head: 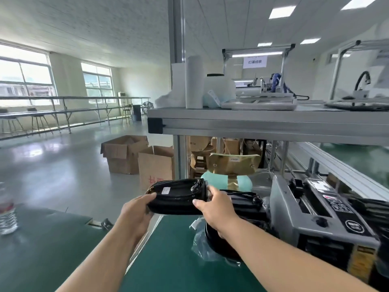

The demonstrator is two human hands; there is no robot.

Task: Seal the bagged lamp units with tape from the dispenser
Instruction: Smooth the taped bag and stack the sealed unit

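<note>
A water bottle (7,213) stands at the far left, cut off by the frame edge, on the green table (168,266). Above the table's far edge the left hand (136,209) grips the left end of a black lamp unit (176,199), fingers hidden beneath it, while the right hand (214,209) clasps its right end; whether this unit is bagged is hard to tell. The right forearm partly hides a bagged unit (202,247) lying on the table, just beside the grey tape dispenser (315,211), whose tape is blurred.
</note>
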